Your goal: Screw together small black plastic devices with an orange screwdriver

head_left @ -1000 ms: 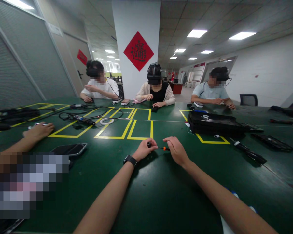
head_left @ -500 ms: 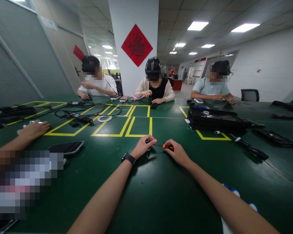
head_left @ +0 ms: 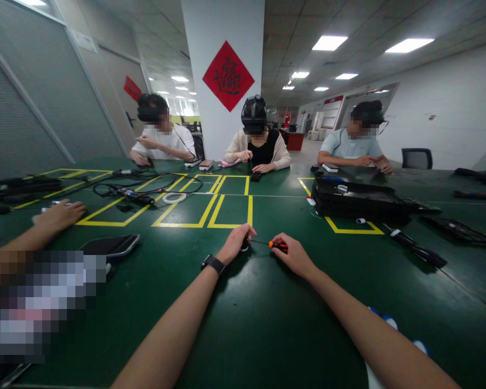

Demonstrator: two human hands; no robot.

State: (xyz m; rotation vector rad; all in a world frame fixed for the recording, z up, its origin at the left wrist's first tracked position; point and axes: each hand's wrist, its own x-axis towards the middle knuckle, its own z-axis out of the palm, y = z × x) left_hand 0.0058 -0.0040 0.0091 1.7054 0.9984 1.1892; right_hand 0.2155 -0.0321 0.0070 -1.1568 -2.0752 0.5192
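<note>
My right hand [head_left: 292, 253] grips the handle of an orange and black screwdriver [head_left: 278, 247], its thin shaft pointing left. Facing it, my left hand [head_left: 238, 242], with a black watch [head_left: 213, 263] on the wrist, is closed around a small dark object with a pale edge [head_left: 244, 247]. The fingers cover most of that object, so its kind cannot be made out. The screwdriver's shaft reaches to the left fingertips; its tip is hidden there. Both hands are just above the green table [head_left: 243, 329].
Black cases [head_left: 356, 197] lie stacked at right, near a black cable part [head_left: 417, 248]. Tangled cables [head_left: 141, 189] and a white ring [head_left: 174, 199] lie at left, beyond a phone-like device [head_left: 111, 245]. A neighbour's hand [head_left: 60, 215] rests at far left; several people sit around.
My left fingers have turned over the small object, covering more of its top and showing its pale lower edge. The screwdriver has shifted very slightly left.
</note>
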